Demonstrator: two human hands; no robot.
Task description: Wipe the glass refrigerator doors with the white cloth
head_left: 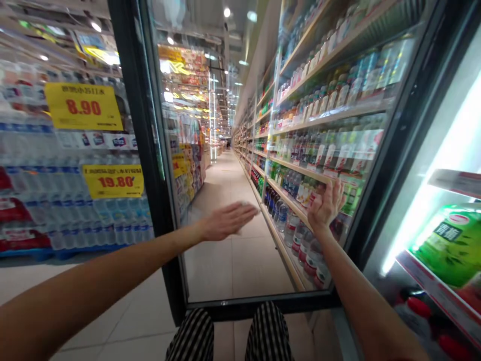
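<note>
A glass cooler door (233, 165) with a black frame stands swung out in front of me. My right hand (326, 203) presses flat on the glass near its right edge, palm on the pane and fingers spread upward. My left hand (229, 219) hovers in front of the glass, fingers stretched out flat and pointing right, holding nothing. Through the pane I see a long supermarket aisle and drink shelves (319, 125).
The open cooler at right holds a green package (453, 245) on a lit shelf, red-capped bottles below. Stacked water packs with yellow price signs (83, 106) fill the left. My striped trouser knees (233, 336) sit at the bottom, on a tiled floor.
</note>
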